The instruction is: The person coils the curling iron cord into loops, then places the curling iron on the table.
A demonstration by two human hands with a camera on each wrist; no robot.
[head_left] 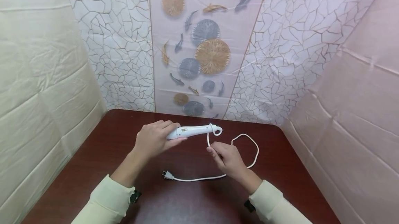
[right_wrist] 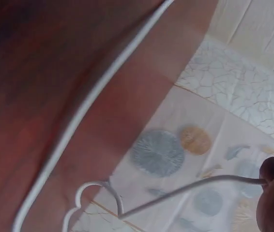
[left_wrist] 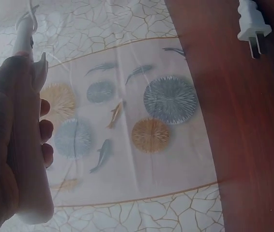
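Observation:
My left hand [head_left: 154, 137] grips a white hair iron [head_left: 194, 131] by its thicker end and holds it roughly level above the table. A small gold-coloured switch shows on its side. The cord [head_left: 257, 151] leaves the iron's right end and makes a small loop round it. Just below that loop my right hand [head_left: 229, 158] pinches the cord between thumb and fingers. In the left wrist view the fingers [left_wrist: 46, 130] wrap round the iron's body. A two-pronged plug [head_left: 168, 175] lies on the table. The palm side of the right hand is hidden in the head view.
The dark red-brown table [head_left: 103, 158] reaches back to a patterned cloth [head_left: 215, 88] with fish and round shapes. Pale cloth walls [head_left: 40, 78] stand on both sides. The slack cord curves over the table to the right and beneath my right hand.

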